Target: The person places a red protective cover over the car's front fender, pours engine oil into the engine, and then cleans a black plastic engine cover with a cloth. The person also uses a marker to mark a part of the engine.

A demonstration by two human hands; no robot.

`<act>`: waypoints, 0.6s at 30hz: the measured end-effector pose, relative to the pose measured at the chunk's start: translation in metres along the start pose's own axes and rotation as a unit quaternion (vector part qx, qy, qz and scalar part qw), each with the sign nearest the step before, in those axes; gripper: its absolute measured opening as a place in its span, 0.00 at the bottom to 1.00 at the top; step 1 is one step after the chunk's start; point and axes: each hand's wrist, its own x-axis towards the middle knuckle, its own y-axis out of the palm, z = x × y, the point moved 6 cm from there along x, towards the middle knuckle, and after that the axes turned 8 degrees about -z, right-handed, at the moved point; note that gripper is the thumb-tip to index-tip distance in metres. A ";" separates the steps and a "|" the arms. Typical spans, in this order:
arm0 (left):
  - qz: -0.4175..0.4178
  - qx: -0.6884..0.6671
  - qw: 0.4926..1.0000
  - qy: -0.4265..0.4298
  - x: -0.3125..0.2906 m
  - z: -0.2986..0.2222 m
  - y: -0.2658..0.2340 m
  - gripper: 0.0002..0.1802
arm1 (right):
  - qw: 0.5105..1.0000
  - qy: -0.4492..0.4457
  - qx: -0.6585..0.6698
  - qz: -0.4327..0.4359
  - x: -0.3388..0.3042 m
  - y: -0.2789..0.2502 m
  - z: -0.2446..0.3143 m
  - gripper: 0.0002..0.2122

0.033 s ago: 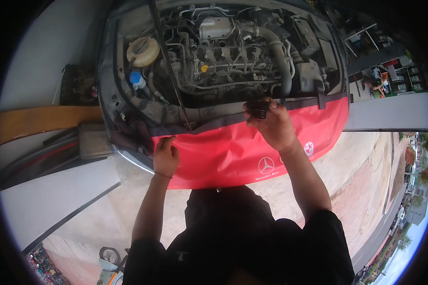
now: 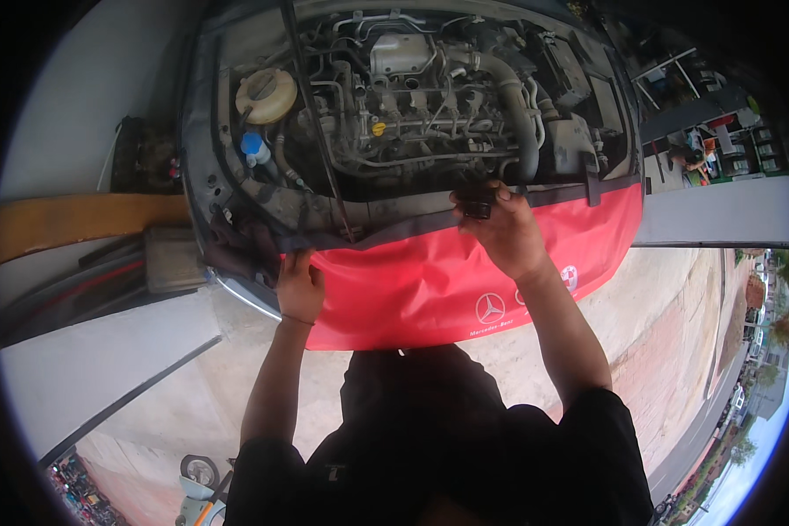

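Note:
My right hand (image 2: 510, 235) is raised over the dark upper edge of a red fender cover (image 2: 394, 289) and grips a small, round black cap (image 2: 478, 203) between thumb and fingers. The left hand (image 2: 301, 287) rests on the cover's left part near its dark border, fingers loosely bent and thumb apart, with nothing seen in it. Beyond both hands lies an exposed car engine (image 2: 421, 114) with pipes and hoses. A yellow cap (image 2: 379, 129) stands out on its near left part.
Left of the engine sit a cream reservoir (image 2: 266, 95) and a blue-capped filler neck (image 2: 252, 145). A thin prop rod (image 2: 316, 123) crosses the bay. Dark cloth (image 2: 241, 245) lies at the front left corner. Shelves with goods (image 2: 728, 149) stand at right.
My left hand has shifted slightly left and up along the red cover. The right hand keeps hold of the black cap in almost the same place.

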 end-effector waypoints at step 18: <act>-0.172 0.185 0.965 -0.061 0.027 0.055 0.074 0.26 | 0.847 -0.219 -0.483 -0.031 0.310 -0.089 0.057 0.13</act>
